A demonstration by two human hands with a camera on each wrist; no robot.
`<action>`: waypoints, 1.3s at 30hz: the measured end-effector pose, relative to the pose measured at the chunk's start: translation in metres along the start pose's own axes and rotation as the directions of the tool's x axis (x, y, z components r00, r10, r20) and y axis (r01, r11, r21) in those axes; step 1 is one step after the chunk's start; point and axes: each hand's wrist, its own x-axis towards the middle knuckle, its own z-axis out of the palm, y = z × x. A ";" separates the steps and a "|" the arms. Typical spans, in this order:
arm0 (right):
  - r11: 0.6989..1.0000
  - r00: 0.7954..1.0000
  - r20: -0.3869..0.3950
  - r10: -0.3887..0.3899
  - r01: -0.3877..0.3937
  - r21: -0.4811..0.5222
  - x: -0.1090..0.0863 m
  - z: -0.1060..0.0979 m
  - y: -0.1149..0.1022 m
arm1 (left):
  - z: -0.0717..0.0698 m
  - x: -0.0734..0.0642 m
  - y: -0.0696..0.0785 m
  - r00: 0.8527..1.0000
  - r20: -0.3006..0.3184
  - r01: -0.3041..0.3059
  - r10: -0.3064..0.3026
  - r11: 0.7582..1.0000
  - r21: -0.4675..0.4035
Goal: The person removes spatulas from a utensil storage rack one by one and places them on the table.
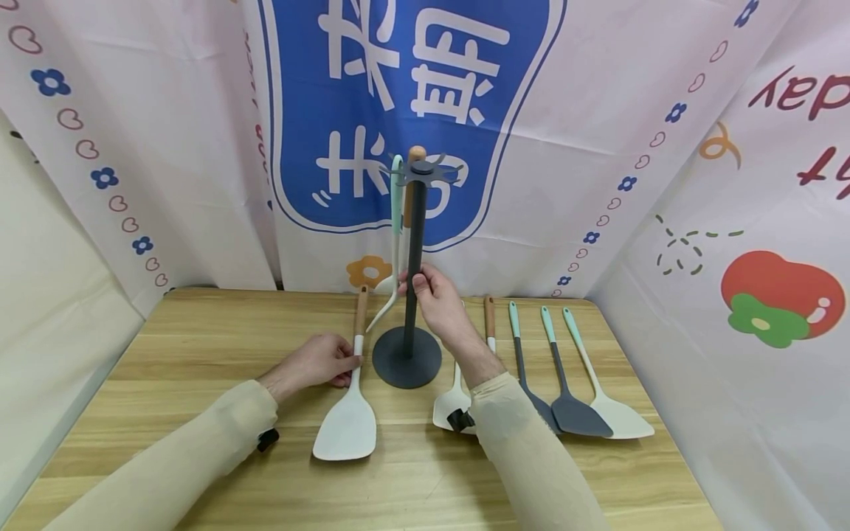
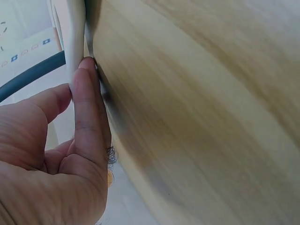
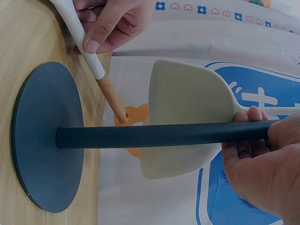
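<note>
My left hand [image 1: 319, 360] pinches the white neck of a spatula [image 1: 347, 428] with a wooden handle, lying on the table with its blade toward me. Beside it stands a dark utensil rack [image 1: 416, 243] with a round base [image 3: 47, 136] and hooks on top. My right hand [image 1: 446, 310] grips the rack's pole, thumb on the near side and fingers behind. A spatula with a mint handle [image 1: 396, 195] hangs on the rack's left. Behind the pole, a wooden handle [image 1: 417, 153] shows at the hooks. A pale spatula blade [image 3: 187, 93] hangs behind the pole in the right wrist view.
Several more spatulas lie on the right of the wooden table [image 1: 199, 332]: a white one [image 1: 451, 402], partly behind my right arm, two with dark blades [image 1: 579, 417] and mint handles, and a cream one [image 1: 620, 419]. Printed cloth [image 1: 598, 88] hangs behind the table.
</note>
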 end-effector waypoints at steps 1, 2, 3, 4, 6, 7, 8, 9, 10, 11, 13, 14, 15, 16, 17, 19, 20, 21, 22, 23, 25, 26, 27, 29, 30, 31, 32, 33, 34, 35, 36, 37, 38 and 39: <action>1.000 1.000 -0.001 0.001 -0.001 -0.002 0.000 0.000 0.000 | 0.000 0.000 0.000 1.000 -0.002 0.000 0.000 1.000 0.003; 1.000 1.000 -0.002 0.002 -0.002 -0.003 0.000 0.000 0.000 | 0.000 0.000 0.000 1.000 -0.003 0.000 0.000 1.000 0.006; 1.000 1.000 -0.002 0.003 -0.003 -0.005 0.000 0.000 0.000 | 0.000 0.001 0.000 1.000 -0.004 0.000 0.000 1.000 0.010; 1.000 1.000 -0.002 0.005 -0.005 -0.005 0.000 0.000 0.000 | 0.001 0.001 0.000 1.000 -0.003 -0.002 0.002 1.000 0.014; 1.000 1.000 -0.003 0.007 -0.007 -0.007 0.000 0.000 0.000 | 0.001 0.002 0.001 1.000 -0.002 0.000 0.000 1.000 0.013; 1.000 1.000 -0.002 0.007 -0.007 -0.007 0.000 0.000 0.000 | 0.001 0.002 0.001 1.000 -0.003 0.003 -0.003 1.000 0.010; 1.000 1.000 -0.002 0.007 -0.007 -0.008 0.000 0.000 0.000 | 0.001 0.002 0.002 1.000 -0.004 0.006 -0.006 1.000 0.007; 1.000 1.000 -0.002 0.006 -0.006 -0.009 0.001 0.000 0.000 | 0.001 0.002 0.002 1.000 -0.004 0.002 -0.002 1.000 0.009; 1.000 1.000 -0.002 0.005 -0.005 -0.009 0.001 0.000 0.000 | 0.001 0.002 0.002 1.000 -0.005 0.000 0.000 1.000 0.011; 1.000 1.000 -0.002 0.005 -0.005 -0.010 0.001 0.000 0.000 | 0.001 0.002 0.002 1.000 -0.009 -0.003 0.003 1.000 0.015; 1.000 1.000 -0.001 0.005 -0.005 -0.010 0.001 0.000 0.000 | 0.001 0.001 0.002 1.000 -0.017 -0.005 0.005 1.000 0.023; 1.000 1.000 -0.001 0.005 -0.005 -0.010 0.001 0.000 0.000 | 0.000 0.001 0.002 1.000 -0.020 -0.010 0.010 1.000 0.030; 1.000 1.000 -0.001 0.005 -0.005 -0.010 0.001 0.000 0.000 | -0.001 0.001 0.001 1.000 -0.023 -0.016 0.017 0.999 0.041; 1.000 1.000 -0.001 0.005 -0.005 -0.010 0.001 0.000 0.000 | -0.001 0.001 0.001 0.999 -0.027 -0.016 0.018 0.999 0.044; 1.000 1.000 0.000 0.005 -0.005 -0.007 0.001 0.000 0.000 | -0.002 0.001 0.001 0.999 -0.030 -0.017 0.018 0.999 0.044; 1.000 1.000 0.001 0.004 -0.004 -0.003 0.001 0.001 0.000 | -0.004 0.001 0.001 0.999 -0.038 -0.027 0.029 0.998 0.056; 1.000 1.000 0.001 0.004 -0.004 -0.003 0.001 0.001 0.000 | -0.006 0.001 0.002 0.998 -0.043 -0.033 0.036 0.997 0.064; 1.000 1.000 0.000 0.004 -0.004 -0.003 0.001 0.001 -0.001 | -0.008 0.000 0.003 0.998 -0.047 -0.039 0.042 0.997 0.071; 1.000 1.000 0.000 0.005 -0.005 -0.002 0.001 0.000 -0.001 | -0.009 0.000 0.003 0.998 -0.052 -0.043 0.047 0.996 0.075; 1.000 1.000 0.000 0.006 -0.006 -0.001 0.001 0.000 -0.001 | -0.011 0.000 0.004 0.997 -0.057 -0.049 0.054 0.995 0.083; 1.000 1.000 -0.003 0.006 -0.006 -0.003 0.001 0.000 -0.001 | -0.016 -0.001 0.007 0.995 -0.067 -0.060 0.067 0.994 0.095; 1.000 1.000 -0.004 0.004 -0.004 -0.004 0.000 0.000 -0.001 | -0.018 -0.001 0.009 0.995 -0.073 -0.063 0.071 0.993 0.098; 1.000 1.000 -0.006 0.003 -0.003 -0.005 0.000 0.000 0.000 | -0.020 -0.002 0.011 0.994 -0.079 -0.072 0.080 0.992 0.099; 1.000 1.000 -0.008 -0.002 0.002 -0.005 0.000 0.000 0.000 | -0.025 -0.003 0.015 0.991 -0.089 -0.087 0.097 0.991 0.106; 1.000 1.000 -0.009 -0.004 0.004 -0.004 0.001 0.000 0.000 | -0.027 -0.003 0.017 0.989 -0.096 -0.098 0.108 0.989 0.110; 1.000 1.000 -0.010 -0.006 0.006 -0.004 0.000 0.000 0.001 | -0.029 -0.003 0.019 0.988 -0.104 -0.106 0.118 0.988 0.114; 1.000 1.000 -0.010 -0.008 0.008 -0.002 0.000 0.000 0.001 | -0.032 -0.004 0.021 0.985 -0.115 -0.112 0.126 0.986 0.119; 1.000 1.000 -0.011 -0.008 0.008 -0.002 0.000 0.000 0.001 | -0.034 -0.004 0.023 0.982 -0.125 -0.123 0.139 0.984 0.127; 1.000 1.000 -0.010 -0.009 0.009 -0.001 0.000 0.000 0.001 | -0.037 -0.004 0.025 0.980 -0.138 -0.127 0.146 0.982 0.136; 1.000 1.000 -0.010 -0.009 0.009 -0.001 0.000 0.000 0.002 | -0.039 -0.005 0.027 0.976 -0.151 -0.133 0.155 0.981 0.142; 1.000 1.000 -0.010 -0.009 0.009 -0.001 0.000 0.000 0.002 | -0.041 -0.006 0.029 0.973 -0.166 -0.138 0.162 0.979 0.147; 1.000 1.000 -0.010 -0.009 0.009 -0.001 0.000 0.000 0.002 | -0.043 -0.007 0.032 0.969 -0.180 -0.140 0.167 0.978 0.153; 1.000 1.000 -0.009 -0.008 0.008 -0.002 0.000 0.000 0.002 | -0.045 -0.008 0.034 0.966 -0.194 -0.144 0.173 0.977 0.157; 1.000 1.000 -0.008 -0.007 0.007 -0.003 0.000 0.000 0.002 | -0.047 -0.009 0.037 0.961 -0.211 -0.146 0.178 0.976 0.162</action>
